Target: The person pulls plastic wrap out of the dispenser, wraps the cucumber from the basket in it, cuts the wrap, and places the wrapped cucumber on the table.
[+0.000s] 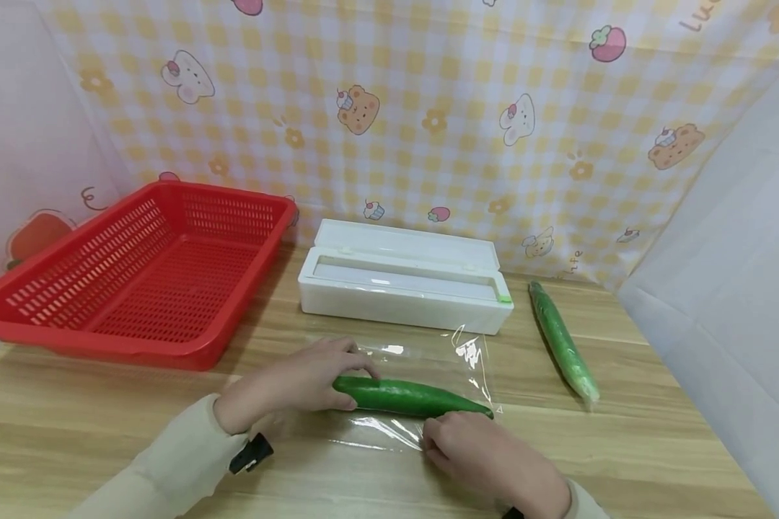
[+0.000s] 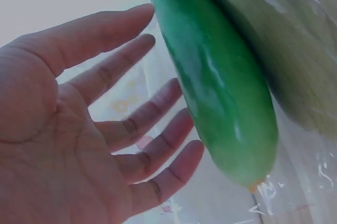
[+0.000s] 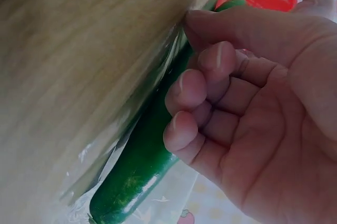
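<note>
A green cucumber (image 1: 405,397) lies crosswise on a sheet of clear cling film (image 1: 422,357) spread on the table. My left hand (image 1: 314,376) is at the cucumber's left end, thumb on the near side and fingers over the far side. In the left wrist view its fingers (image 2: 158,134) are spread and loosely bent, their tips against or just beside the cucumber. At the near edge of the film, below the cucumber's right part, my right hand (image 1: 470,458) pinches the film between thumb and forefinger. Its other fingers (image 3: 184,90) curl beside the cucumber in the right wrist view.
Behind the film stands a white cling film box (image 1: 402,310), its lid raised. A second cucumber (image 1: 561,342), wrapped in film, lies to the right. The red plastic basket (image 1: 188,353) takes up the left. A patterned cloth (image 1: 402,158) hangs at the back.
</note>
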`<act>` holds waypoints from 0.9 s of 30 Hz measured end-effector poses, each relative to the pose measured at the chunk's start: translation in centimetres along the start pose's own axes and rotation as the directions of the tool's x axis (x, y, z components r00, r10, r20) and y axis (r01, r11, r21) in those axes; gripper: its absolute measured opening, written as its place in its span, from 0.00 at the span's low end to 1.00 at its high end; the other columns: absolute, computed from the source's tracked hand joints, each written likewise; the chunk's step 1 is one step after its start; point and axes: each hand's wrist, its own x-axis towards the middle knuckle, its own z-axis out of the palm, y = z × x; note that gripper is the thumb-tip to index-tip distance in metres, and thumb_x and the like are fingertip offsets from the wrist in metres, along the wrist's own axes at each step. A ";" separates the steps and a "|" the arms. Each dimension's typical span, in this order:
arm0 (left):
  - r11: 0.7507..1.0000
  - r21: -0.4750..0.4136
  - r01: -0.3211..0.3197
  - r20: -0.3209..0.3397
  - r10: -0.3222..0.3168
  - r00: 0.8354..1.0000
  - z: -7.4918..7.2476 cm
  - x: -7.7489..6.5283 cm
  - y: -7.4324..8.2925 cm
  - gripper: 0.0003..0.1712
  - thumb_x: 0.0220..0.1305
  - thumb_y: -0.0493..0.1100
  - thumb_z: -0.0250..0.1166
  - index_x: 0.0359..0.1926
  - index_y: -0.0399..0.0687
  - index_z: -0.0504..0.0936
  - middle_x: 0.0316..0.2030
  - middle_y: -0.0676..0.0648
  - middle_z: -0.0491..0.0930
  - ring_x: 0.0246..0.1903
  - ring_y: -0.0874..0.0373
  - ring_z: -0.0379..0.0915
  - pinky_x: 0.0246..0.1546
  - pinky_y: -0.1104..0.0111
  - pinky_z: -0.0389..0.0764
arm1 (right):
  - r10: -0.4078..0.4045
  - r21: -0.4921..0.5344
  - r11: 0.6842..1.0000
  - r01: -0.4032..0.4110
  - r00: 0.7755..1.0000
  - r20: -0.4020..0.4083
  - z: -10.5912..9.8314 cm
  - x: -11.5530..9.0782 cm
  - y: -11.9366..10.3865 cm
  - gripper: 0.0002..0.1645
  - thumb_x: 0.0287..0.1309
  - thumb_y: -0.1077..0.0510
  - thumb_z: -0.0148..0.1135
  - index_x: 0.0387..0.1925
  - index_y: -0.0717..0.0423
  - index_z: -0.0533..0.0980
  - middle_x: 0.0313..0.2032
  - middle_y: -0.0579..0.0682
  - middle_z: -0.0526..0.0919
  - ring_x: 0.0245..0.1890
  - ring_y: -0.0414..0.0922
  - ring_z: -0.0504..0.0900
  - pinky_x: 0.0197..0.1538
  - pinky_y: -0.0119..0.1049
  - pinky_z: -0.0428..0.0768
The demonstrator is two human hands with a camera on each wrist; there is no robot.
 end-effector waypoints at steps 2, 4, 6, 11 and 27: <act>1.000 0.019 -0.012 -0.002 0.012 1.000 0.1 -0.1 0.4 0.20 0.51 0.42 0.69 0.46 0.60 0.79 0.47 0.47 0.74 0.50 0.49 0.68 0.50 0.50 0.70 | 0.002 0.002 1.000 -0.002 1.000 -0.005 -0.1 -0.1 0.1 0.08 0.58 0.58 0.58 0.23 0.48 0.74 0.20 0.36 0.73 0.21 0.32 0.70 0.27 0.27 0.72; 0.999 0.046 -0.027 0.012 0.027 1.000 0.2 -0.2 0.9 0.17 0.51 0.44 0.69 0.43 0.60 0.79 0.50 0.48 0.73 0.52 0.49 0.66 0.51 0.50 0.70 | 0.005 0.001 1.000 -0.005 1.000 -0.015 -0.2 -0.1 0.2 0.08 0.57 0.58 0.58 0.23 0.48 0.72 0.20 0.37 0.72 0.21 0.32 0.69 0.27 0.28 0.72; 0.995 0.092 -0.045 0.027 0.042 0.999 0.5 -0.2 1.2 0.14 0.50 0.47 0.70 0.39 0.59 0.78 0.52 0.50 0.72 0.54 0.51 0.65 0.52 0.52 0.70 | 0.021 0.019 1.000 -0.021 0.999 -0.025 -0.4 -0.3 0.3 0.07 0.57 0.58 0.57 0.24 0.47 0.72 0.20 0.36 0.71 0.21 0.32 0.69 0.28 0.28 0.72; 0.962 0.256 -0.092 0.054 0.080 0.995 1.6 -0.3 2.0 0.22 0.43 0.59 0.72 0.30 0.58 0.70 0.57 0.51 0.68 0.56 0.53 0.62 0.53 0.57 0.69 | 0.016 0.049 0.999 -0.011 0.995 -0.103 -0.8 -0.4 0.6 0.06 0.57 0.58 0.56 0.25 0.47 0.71 0.21 0.36 0.71 0.22 0.31 0.67 0.29 0.26 0.71; 0.922 0.365 -0.127 -0.138 0.189 0.972 3.5 0.8 1.6 0.13 0.53 0.47 0.68 0.25 0.55 0.69 0.42 0.54 0.74 0.40 0.60 0.67 0.39 0.65 0.73 | 0.051 0.073 0.997 -0.036 0.975 -0.214 -1.0 -0.3 1.5 0.03 0.61 0.60 0.55 0.33 0.52 0.69 0.28 0.41 0.72 0.25 0.33 0.70 0.28 0.28 0.74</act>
